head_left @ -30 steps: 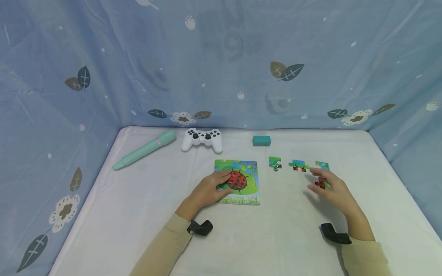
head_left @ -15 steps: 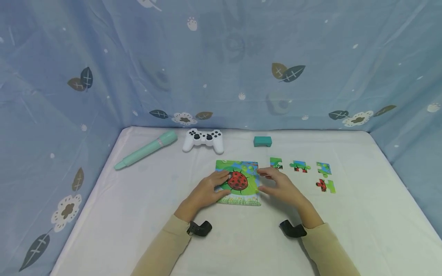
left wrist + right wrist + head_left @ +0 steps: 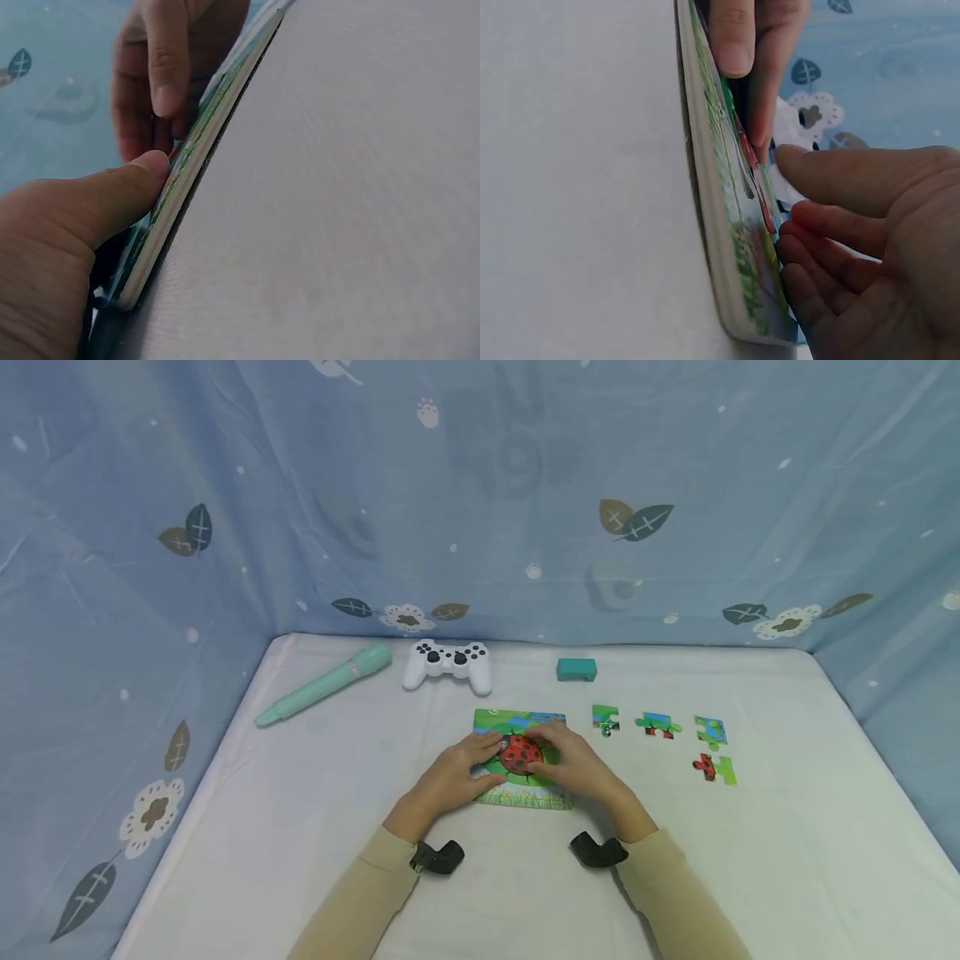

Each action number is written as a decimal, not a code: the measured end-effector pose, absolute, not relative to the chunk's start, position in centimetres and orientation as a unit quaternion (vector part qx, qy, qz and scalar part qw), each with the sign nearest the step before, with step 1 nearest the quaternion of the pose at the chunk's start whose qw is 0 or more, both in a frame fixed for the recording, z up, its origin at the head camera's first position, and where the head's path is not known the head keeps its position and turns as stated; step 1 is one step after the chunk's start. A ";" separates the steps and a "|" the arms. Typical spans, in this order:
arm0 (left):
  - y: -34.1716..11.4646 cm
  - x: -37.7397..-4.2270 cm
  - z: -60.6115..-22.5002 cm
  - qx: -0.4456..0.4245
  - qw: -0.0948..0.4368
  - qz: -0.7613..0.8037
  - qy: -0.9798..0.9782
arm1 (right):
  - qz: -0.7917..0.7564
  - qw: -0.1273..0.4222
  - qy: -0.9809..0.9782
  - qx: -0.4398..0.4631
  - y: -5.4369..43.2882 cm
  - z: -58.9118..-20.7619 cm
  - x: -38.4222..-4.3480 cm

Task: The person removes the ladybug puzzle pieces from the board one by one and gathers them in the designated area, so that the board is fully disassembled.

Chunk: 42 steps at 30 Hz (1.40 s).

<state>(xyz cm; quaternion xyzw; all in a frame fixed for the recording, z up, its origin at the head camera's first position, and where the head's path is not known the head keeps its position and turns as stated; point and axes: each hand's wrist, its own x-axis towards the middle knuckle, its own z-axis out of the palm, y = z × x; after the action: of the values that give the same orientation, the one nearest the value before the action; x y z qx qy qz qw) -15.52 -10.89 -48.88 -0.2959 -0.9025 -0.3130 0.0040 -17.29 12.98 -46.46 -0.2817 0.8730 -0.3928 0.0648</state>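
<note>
- Though partly covered by both hands, lying flat near the middle of the white tablecloth [image 3: 300, 860]: ladybug puzzle board [image 3: 517, 796], with red, black-spotted ladybug [image 3: 520, 755] on green, grass along the near side, and thick pale edge visible from both wrists.
- Over the left part of the board, left hand [image 3: 456, 770], loosely spread, fingers extended toward the ladybug's head, thumb set apart below; resting on the board rather than grasping anything visible.
- Reaching over the right part, right hand [image 3: 572, 762], partly open, fingers gently bent, with a gap from thumb to fingers in the right wrist view; impossible to tell if holding any small piece.
- Right of the board, well apart from both hands: corner piece [image 3: 603, 716], blue-green piece with red bits [image 3: 657, 723], leafy piece [image 3: 710, 728], and, just nearer than that last one, red-and-green piece [image 3: 724, 770].
- Beyond the board: white game controller [image 3: 447, 665], teal block [image 3: 577, 670], and slanting at far left, mint-green microphone-shaped stick [image 3: 322, 689].
- Behind everything, blue patterned cloth [image 3: 487, 527].
</note>
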 end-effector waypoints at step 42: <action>-10.9 -15.7 -48.8 -0.298 -0.009 -0.309 -0.903 | -0.382 0.021 0.888 -0.255 14.4 -46.4 -17.1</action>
<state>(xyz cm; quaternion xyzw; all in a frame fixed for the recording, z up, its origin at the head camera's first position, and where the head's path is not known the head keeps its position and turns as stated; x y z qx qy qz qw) -15.68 -10.90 -48.83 -0.2980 -0.9030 -0.3095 -0.0090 -17.09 14.37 -46.44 -0.2555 0.8880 -0.3817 0.0207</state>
